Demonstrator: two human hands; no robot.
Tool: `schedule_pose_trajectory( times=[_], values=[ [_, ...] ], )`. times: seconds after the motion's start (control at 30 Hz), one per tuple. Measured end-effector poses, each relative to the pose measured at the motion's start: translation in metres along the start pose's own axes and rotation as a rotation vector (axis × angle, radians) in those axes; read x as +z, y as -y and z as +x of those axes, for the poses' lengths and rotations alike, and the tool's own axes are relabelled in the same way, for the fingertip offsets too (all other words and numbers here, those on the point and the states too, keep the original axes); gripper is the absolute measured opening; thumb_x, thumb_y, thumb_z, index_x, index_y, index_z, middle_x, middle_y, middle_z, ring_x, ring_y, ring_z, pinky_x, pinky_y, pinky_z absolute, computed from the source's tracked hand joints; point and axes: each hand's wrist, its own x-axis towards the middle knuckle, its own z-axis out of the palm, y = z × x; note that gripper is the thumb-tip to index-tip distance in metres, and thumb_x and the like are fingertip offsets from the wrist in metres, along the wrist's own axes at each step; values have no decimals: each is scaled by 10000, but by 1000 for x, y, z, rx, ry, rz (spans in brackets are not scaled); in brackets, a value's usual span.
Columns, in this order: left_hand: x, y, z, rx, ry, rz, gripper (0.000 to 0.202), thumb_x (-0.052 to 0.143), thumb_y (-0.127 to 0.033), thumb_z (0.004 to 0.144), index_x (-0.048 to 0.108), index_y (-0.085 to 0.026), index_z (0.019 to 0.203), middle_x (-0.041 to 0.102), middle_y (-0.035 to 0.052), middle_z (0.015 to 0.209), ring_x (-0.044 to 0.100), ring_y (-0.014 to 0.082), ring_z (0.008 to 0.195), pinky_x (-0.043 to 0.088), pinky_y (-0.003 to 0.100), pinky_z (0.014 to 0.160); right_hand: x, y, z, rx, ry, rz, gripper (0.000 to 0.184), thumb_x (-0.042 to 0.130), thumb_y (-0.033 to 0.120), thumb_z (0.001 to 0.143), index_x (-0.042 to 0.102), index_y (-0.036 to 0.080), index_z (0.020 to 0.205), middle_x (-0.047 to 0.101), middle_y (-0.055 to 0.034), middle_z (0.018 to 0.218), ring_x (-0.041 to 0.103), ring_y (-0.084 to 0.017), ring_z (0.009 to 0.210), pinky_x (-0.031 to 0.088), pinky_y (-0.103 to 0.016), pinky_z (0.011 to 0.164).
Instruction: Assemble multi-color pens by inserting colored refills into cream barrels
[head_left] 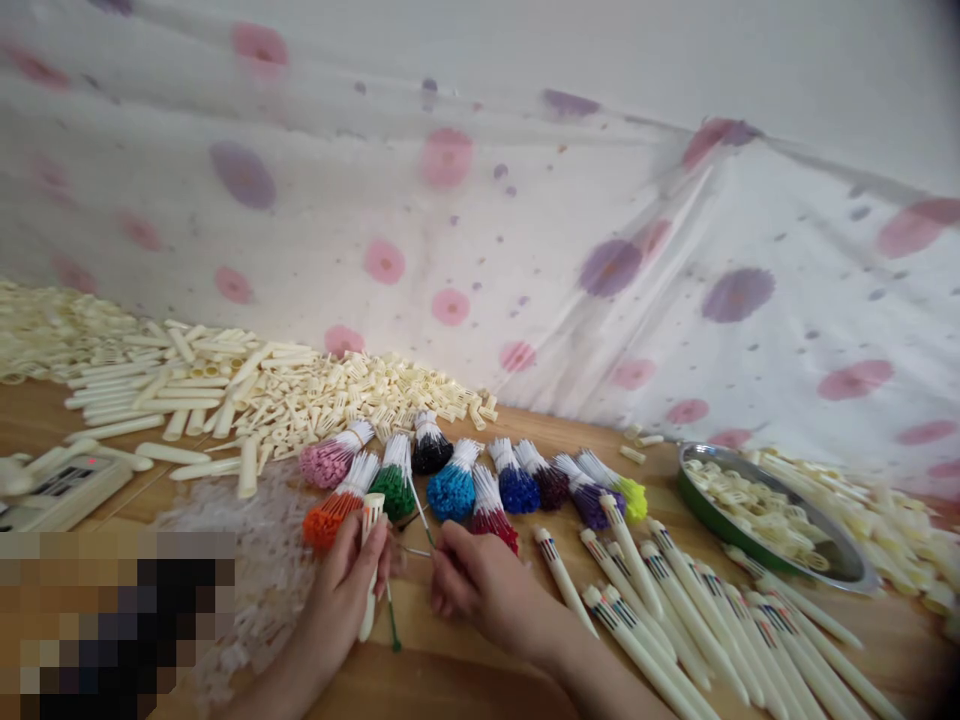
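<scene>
My left hand (pixel 341 580) is wrapped round a cream pen barrel (pixel 373 512), held upright with its slotted end on top. To its right, my right hand (pixel 480 585) pinches a thin pen refill (pixel 421 512), white above and darker near the fingers. A green-tipped refill (pixel 394 630) sticks out below my left hand. A few thin dark and pale rods show between the hands, too blurred to tell apart. Just behind are bundles of colour-tipped refills, among them an orange bundle (pixel 330 520), a green bundle (pixel 391 488) and a light blue bundle (pixel 452 492).
Assembled multicolour pens (pixel 682 590) lie at the right, near a green-sided metal bowl (pixel 701 525) of cream parts. Cream barrels (pixel 187 385) and small parts (pixel 367 390) are heaped at the back left. Clear plastic bits (pixel 240 560) and a device with a red light (pixel 71 490) are left.
</scene>
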Motion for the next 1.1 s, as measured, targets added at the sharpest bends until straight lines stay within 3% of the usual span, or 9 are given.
schedule_pose_trajectory(
  times=[0.2, 0.3, 0.47, 0.57, 0.67, 0.77, 0.87, 1.0, 1.1],
  values=[
    [0, -10, -12, -2, -19, -32, 448, 733, -518, 622, 621, -193, 909, 437, -120, 440, 309, 26, 341, 246, 129, 353, -1, -7, -33, -126, -14, -165, 163, 370, 238, 914, 478, 197, 799, 649, -47, 770, 573, -144, 673, 396, -215, 596],
    [1, -14, -19, -8, -46, -22, 397, 757, -504, 594, 638, -166, 766, 558, -66, 498, 333, 15, 340, 245, 130, 344, 4, -9, -39, -104, -21, -198, 150, 421, 275, 901, 523, 189, 832, 636, -59, 809, 553, -156, 693, 392, -232, 604],
    [1, -12, -28, -2, -86, 3, 367, 739, -510, 618, 620, -166, 667, 586, -40, 502, 394, 36, 373, 283, 128, 348, 24, -14, -33, -18, -131, 306, 265, 459, 436, 885, 533, 182, 903, 614, -26, 730, 551, -133, 643, 414, -216, 584],
    [1, -9, -28, 7, -89, 25, 373, 725, -521, 629, 614, -169, 681, 588, -41, 512, 383, 36, 366, 272, 127, 334, 37, -16, -25, 46, -209, 582, 439, 475, 618, 807, 517, 183, 763, 556, 0, 624, 494, -112, 528, 387, -209, 507],
    [0, -7, -28, 15, -74, 58, 383, 712, -533, 636, 615, -175, 729, 601, -40, 546, 390, 42, 364, 285, 134, 329, 38, -20, -20, 133, -307, 647, 513, 490, 704, 735, 459, 198, 662, 485, 31, 544, 402, -92, 442, 325, -202, 432],
    [-5, -7, -29, 21, -20, 112, 344, 714, -483, 663, 617, -190, 816, 622, -29, 625, 502, 85, 462, 392, 158, 405, 20, -25, -22, 108, -454, 496, 485, 490, 657, 774, 480, 190, 643, 456, 36, 535, 393, -98, 468, 318, -205, 442],
    [-14, -8, -32, 118, 100, 286, 269, 632, -420, 771, 560, -239, 957, 634, -17, 770, 601, 155, 714, 482, 214, 632, -12, -26, -31, 50, -571, 283, 422, 488, 563, 830, 537, 177, 665, 487, 24, 558, 431, -111, 512, 342, -211, 475],
    [-24, -7, -36, 221, 259, 565, 149, 488, -380, 871, 523, -262, 955, 609, -16, 761, 578, 163, 679, 466, 229, 631, -48, -19, -48, -25, -564, 0, 336, 494, 457, 868, 585, 182, 698, 568, 3, 598, 486, -123, 536, 371, -214, 493],
    [-25, -6, -35, 238, 333, 646, 153, 456, -374, 884, 537, -264, 952, 640, 14, 829, 599, 190, 733, 474, 243, 628, -57, -11, -57, -117, -519, -167, 295, 492, 400, 889, 601, 193, 709, 594, -8, 609, 503, -128, 531, 379, -220, 497]
  ],
)
